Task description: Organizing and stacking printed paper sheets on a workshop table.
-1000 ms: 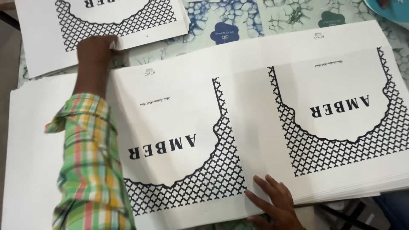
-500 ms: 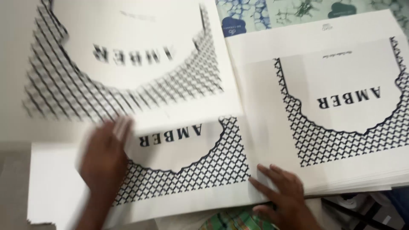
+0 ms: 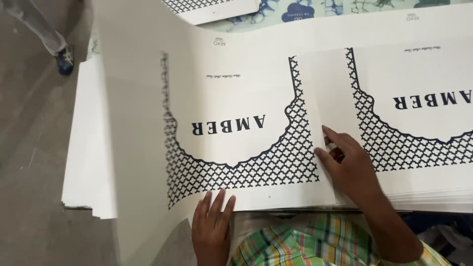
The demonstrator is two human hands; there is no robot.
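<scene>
Under the head camera, one view only: a large printed sheet [image 3: 236,123], white with a dark lattice border and a scalloped blank centre, lies curled over a stack of white sheets [image 3: 86,148]. Its left part lifts and bends toward the camera; its right edge lies flat.

Left hand [image 3: 212,226]: at the sheet's near bottom edge, fingers spread and extended, palm down, pressing on the white margin just below the lattice. Open and flat; no pinch visible.

Right hand [image 3: 350,167]: at the sheet's right edge, between it and a second printed sheet [image 3: 419,108] of the same pattern. Fingers loosely curled, tips touching the edge; whether they grip the paper or only rest on it, cannot tell.

Sheet therefore spans from left hand at bottom centre to right hand at the right edge.

Checked sleeve [image 3: 305,241] shows below. Grey floor [image 3: 29,148] at left.
</scene>
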